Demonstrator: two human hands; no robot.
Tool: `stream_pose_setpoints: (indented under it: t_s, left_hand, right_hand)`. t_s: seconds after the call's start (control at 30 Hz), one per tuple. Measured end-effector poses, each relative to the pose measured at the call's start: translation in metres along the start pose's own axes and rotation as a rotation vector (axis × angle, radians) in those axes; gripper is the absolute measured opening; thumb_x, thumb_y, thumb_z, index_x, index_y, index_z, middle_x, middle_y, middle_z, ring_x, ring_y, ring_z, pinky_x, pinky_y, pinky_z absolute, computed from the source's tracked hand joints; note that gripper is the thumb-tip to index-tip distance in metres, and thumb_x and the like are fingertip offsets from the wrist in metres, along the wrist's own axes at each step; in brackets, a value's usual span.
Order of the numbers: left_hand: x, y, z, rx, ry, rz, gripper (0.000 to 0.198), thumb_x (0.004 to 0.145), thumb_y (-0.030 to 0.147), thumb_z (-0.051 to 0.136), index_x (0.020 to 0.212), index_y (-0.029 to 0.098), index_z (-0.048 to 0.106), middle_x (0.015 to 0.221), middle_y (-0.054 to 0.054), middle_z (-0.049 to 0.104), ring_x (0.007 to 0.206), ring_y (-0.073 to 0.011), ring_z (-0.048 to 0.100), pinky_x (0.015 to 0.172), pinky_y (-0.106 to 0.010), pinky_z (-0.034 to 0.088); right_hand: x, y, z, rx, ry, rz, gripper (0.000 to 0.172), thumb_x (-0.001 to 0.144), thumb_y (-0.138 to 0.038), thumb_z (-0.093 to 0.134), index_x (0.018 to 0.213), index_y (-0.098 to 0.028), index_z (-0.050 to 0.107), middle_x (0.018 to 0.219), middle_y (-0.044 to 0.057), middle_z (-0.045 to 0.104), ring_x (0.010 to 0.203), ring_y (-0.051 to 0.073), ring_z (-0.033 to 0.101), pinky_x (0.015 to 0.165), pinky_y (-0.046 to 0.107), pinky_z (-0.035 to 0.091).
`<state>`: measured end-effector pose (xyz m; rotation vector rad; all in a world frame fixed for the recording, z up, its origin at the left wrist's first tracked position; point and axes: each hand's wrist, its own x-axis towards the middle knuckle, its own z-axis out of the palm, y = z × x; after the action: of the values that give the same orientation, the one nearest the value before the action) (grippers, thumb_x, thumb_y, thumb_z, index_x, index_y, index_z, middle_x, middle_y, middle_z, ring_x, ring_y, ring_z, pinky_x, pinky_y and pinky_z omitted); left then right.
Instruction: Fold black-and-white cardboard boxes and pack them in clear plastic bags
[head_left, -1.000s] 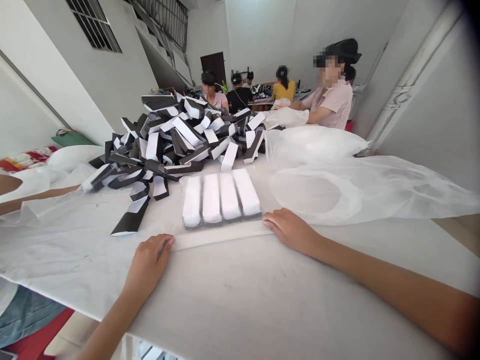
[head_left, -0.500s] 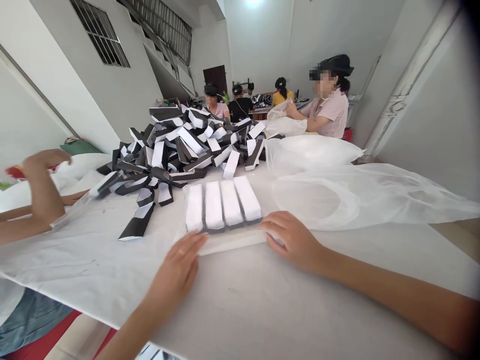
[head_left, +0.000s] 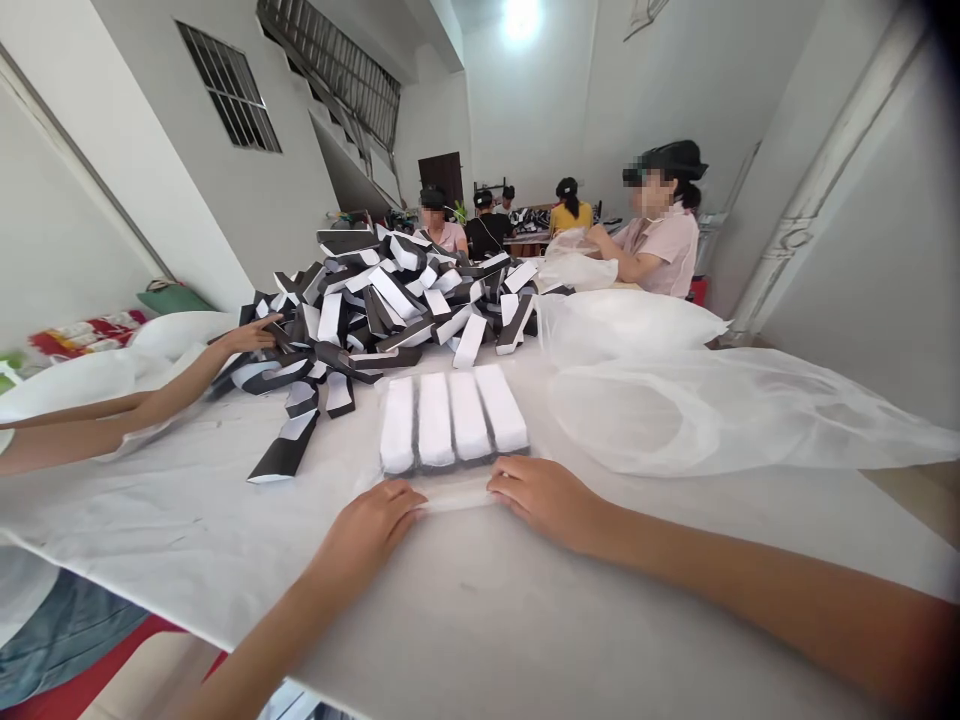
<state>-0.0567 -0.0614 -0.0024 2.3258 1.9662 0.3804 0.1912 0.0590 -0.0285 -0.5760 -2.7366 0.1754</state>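
Note:
A clear plastic bag holding several white-topped black boxes side by side (head_left: pixel 451 428) lies on the white table (head_left: pixel 480 600) in front of me. My left hand (head_left: pixel 367 530) and my right hand (head_left: pixel 544 497) rest palm down on the bag's near flap (head_left: pixel 459 495), fingers together, pressing it flat against the table. The two hands are close to each other, just below the row of boxes.
A big heap of black-and-white folded boxes (head_left: pixel 390 300) fills the table's middle. A co-worker's hand (head_left: pixel 251 335) reaches into it from the left. Clear plastic bags (head_left: pixel 712 405) lie at right. Several people sit at the far end.
My hands have slid toward each other along the bag's flap, from far apart to nearly meeting. The co-worker's arm at left has come down and reached into the heap.

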Motion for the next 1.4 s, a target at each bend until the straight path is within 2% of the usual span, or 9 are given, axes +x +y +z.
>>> stream_pose_setpoints:
  t_s: [0.17,0.3,0.43,0.5,0.63,0.73,0.83,0.97,1.4]
  left_hand:
    - [0.003,-0.023,-0.005,-0.05,-0.033,-0.177,0.037,0.097,0.046,0.031,0.094,0.026,0.062,0.089,-0.001,0.069,0.079,-0.0223,0.065,0.067,-0.03,0.047]
    - [0.006,-0.029,-0.006,0.082,-0.069,-0.234,0.027,0.095,0.041,0.037,0.095,0.026,0.06,0.079,-0.001,0.068,0.071,-0.0224,0.063,0.064,-0.031,0.047]
    - [0.01,-0.018,0.001,0.318,0.108,-0.049,0.034,0.09,0.014,0.04,0.112,0.022,0.065,0.115,-0.01,0.067,0.108,-0.0282,0.06,0.092,-0.044,0.047]
    - [0.013,-0.009,0.009,0.258,0.072,0.092,0.047,0.091,0.008,0.035,0.126,0.026,0.059,0.133,-0.006,0.059,0.122,-0.0249,0.054,0.101,-0.044,0.044]
    - [0.019,0.0,0.025,0.013,-0.084,0.222,0.047,0.101,0.026,0.03,0.148,0.027,0.034,0.152,0.0,0.039,0.139,-0.0187,0.037,0.114,-0.038,0.034]
    - [0.021,0.001,0.03,-0.018,-0.123,0.222,0.056,0.1,0.043,0.033,0.152,0.025,0.023,0.157,-0.003,0.027,0.144,-0.0226,0.026,0.12,-0.042,0.022]
    - [0.02,-0.001,0.03,-0.015,-0.149,0.232,0.064,0.098,0.05,0.034,0.154,0.024,0.017,0.159,-0.004,0.021,0.146,-0.0241,0.021,0.12,-0.044,0.018]
    - [0.019,-0.001,0.028,-0.002,-0.178,0.217,0.063,0.099,0.051,0.031,0.154,0.026,0.013,0.159,-0.002,0.018,0.147,-0.0232,0.018,0.12,-0.043,0.017]
    - [-0.039,-0.04,0.01,0.129,-0.094,-0.071,0.057,0.099,0.046,0.032,0.153,0.029,0.019,0.157,0.0,0.026,0.143,-0.0221,0.029,0.118,-0.045,0.025]
  right_hand:
    - [0.011,0.013,0.005,-0.046,-0.077,0.136,0.026,0.1,-0.028,0.039,0.086,-0.021,0.06,0.074,0.001,0.066,0.064,0.017,0.061,0.056,0.026,0.037]
    - [0.015,0.019,0.009,-0.066,-0.102,0.14,0.021,0.1,-0.029,0.041,0.09,-0.021,0.058,0.078,0.001,0.069,0.065,0.016,0.062,0.056,0.026,0.036]
    - [0.016,0.025,0.011,-0.093,-0.093,0.134,0.017,0.1,-0.029,0.042,0.099,-0.02,0.057,0.08,0.002,0.07,0.067,0.018,0.064,0.058,0.027,0.04]
    - [0.019,0.029,0.01,-0.113,-0.096,0.142,0.018,0.1,-0.029,0.043,0.102,-0.02,0.057,0.082,0.002,0.07,0.068,0.019,0.064,0.06,0.028,0.042]
    - [0.024,0.025,0.007,-0.144,0.03,0.096,0.021,0.095,-0.025,0.051,0.113,-0.016,0.059,0.108,0.011,0.067,0.095,0.024,0.064,0.081,0.036,0.049]
    - [0.023,0.006,0.008,-0.054,0.135,0.018,0.043,0.095,-0.032,0.052,0.133,-0.012,0.05,0.14,0.017,0.05,0.127,0.029,0.048,0.106,0.045,0.038]
    - [0.022,-0.012,0.015,0.136,0.0,-0.052,0.062,0.097,-0.046,0.041,0.148,-0.011,0.032,0.155,0.014,0.03,0.142,0.027,0.028,0.116,0.045,0.026]
    - [0.019,-0.014,0.018,0.234,-0.199,-0.038,0.07,0.098,-0.052,0.032,0.152,-0.009,0.021,0.158,0.012,0.019,0.146,0.024,0.021,0.12,0.043,0.017]
    - [-0.043,0.035,-0.012,0.18,-0.23,0.189,0.074,0.096,-0.059,0.032,0.153,-0.014,0.022,0.159,0.008,0.017,0.146,0.026,0.02,0.12,0.042,0.021]
